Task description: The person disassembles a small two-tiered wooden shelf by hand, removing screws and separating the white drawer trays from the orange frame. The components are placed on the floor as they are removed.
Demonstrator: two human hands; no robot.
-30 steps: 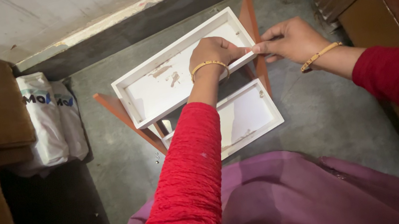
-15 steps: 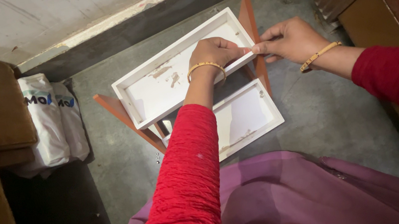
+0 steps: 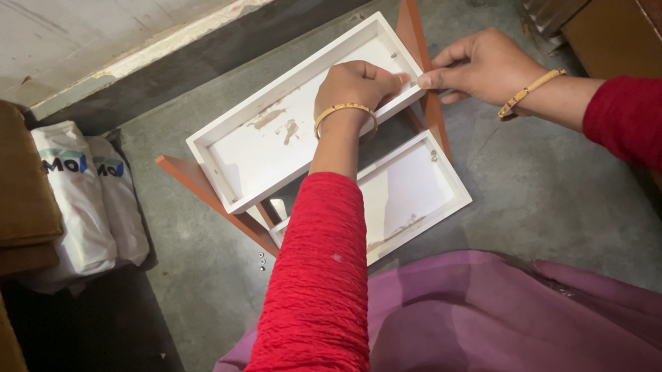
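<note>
We see a small two-tier rack standing on a rough grey concrete floor (image 3: 542, 179): two shallow rectangular white trays with raised rims and scuffed, chipped paint, the upper tray (image 3: 270, 134) above and the lower tray (image 3: 411, 191) below it, carried between slanted reddish-brown wooden side boards (image 3: 204, 193). Our left hand (image 3: 356, 89) lies curled inside the upper tray at its right end, fingers bent onto the near rim, while our right hand (image 3: 484, 64) sits just outside that same corner, thumb and forefinger pressed together at the rim's end; whether they pinch something small we cannot tell.
</note>
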